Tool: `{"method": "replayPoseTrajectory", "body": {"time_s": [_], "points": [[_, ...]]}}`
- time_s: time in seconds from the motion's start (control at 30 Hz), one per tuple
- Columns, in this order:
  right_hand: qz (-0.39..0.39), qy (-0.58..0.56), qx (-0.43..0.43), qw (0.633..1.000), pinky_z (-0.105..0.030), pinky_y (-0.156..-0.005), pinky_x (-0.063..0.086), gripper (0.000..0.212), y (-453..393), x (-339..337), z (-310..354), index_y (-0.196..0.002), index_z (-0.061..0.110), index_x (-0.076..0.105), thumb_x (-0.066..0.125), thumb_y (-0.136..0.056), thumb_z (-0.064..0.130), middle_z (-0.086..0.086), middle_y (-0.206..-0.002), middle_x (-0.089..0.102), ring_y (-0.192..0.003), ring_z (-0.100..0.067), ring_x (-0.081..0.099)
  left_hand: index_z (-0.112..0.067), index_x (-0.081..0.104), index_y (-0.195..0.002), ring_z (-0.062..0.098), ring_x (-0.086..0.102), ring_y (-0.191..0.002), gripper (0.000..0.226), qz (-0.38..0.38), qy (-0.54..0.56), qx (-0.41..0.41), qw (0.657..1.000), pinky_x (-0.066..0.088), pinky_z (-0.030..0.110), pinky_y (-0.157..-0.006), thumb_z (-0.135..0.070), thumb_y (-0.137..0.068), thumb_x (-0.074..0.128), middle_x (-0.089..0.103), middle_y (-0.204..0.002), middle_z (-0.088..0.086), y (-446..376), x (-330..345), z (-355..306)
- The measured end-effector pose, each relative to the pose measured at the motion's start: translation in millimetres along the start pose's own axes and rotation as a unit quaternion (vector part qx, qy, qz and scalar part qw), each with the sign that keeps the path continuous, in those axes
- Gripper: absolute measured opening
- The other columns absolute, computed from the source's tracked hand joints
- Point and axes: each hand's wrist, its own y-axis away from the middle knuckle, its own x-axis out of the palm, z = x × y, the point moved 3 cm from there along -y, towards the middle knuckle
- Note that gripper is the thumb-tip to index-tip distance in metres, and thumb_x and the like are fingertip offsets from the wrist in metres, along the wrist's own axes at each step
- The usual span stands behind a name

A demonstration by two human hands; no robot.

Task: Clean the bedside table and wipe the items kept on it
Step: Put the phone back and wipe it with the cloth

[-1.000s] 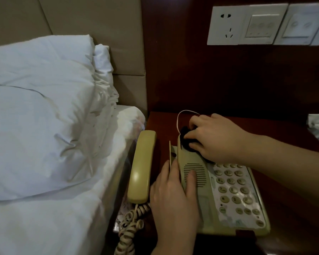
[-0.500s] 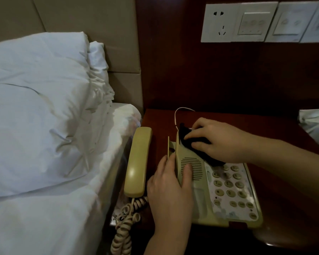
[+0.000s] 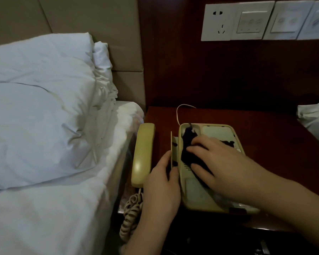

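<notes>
Two hands work at a cream telephone base [image 3: 201, 197] standing on the dark wooden counter [image 3: 265, 129]. Right hand [image 3: 221, 161] presses a dark cloth [image 3: 188, 153] onto the base's upper left part, fingers fairly straight over it. Left hand [image 3: 162, 186] lies against the base's left edge, grip curled about that side. Left of the base lies the handset [image 3: 142, 155], its coiled cord [image 3: 131, 212] trailing below. Further left stands the bed [image 3: 44, 208].
</notes>
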Motion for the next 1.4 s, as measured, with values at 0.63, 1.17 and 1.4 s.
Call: {"method": "replayPoseTrajectory", "body": {"time_s": [0.63,1.17,1.4], "points": [[-0.111,0.031,0.101,0.988,-0.032,-0.094,0.049,0.037,-25,2,-8,-0.131,0.024,0.061,0.046,-0.1,0.039,0.007,-0.129,0.054,-0.113,-0.014,0.054,-0.045,0.046,-0.147,-0.013,0.054,-0.095,0.046,0.004,0.033,0.007,0.999,0.05,0.025,-0.096,-0.024,-0.107,0.051,0.059,-0.126,-0.024,-2,-1,2],[-0.06,-0.007,0.066,0.996,-0.02,-0.088,0.045,0.037,8,3,17,-0.13,0.034,0.059,0.054,-0.095,0.045,0.016,-0.12,0.047,-0.099,-0.003,0.05,-0.035,0.045,-0.151,0.009,0.058,-0.125,0.043,0.025,0.054,0.002,0.998,0.048,0.041,-0.111,-0.027,-0.109,0.044,0.059,-0.134,-0.017,-4,-3,-1],[0.02,-0.01,0.023,0.999,-0.016,-0.087,0.043,0.038,52,1,38,-0.13,0.041,0.054,0.048,-0.095,0.053,0.021,-0.121,0.04,-0.105,0.0,0.047,-0.033,0.048,-0.149,0.003,0.056,-0.122,0.048,0.042,0.086,0.006,0.995,0.046,0.038,-0.112,-0.035,-0.103,0.059,0.06,-0.124,-0.02,-2,-3,-3]]}}
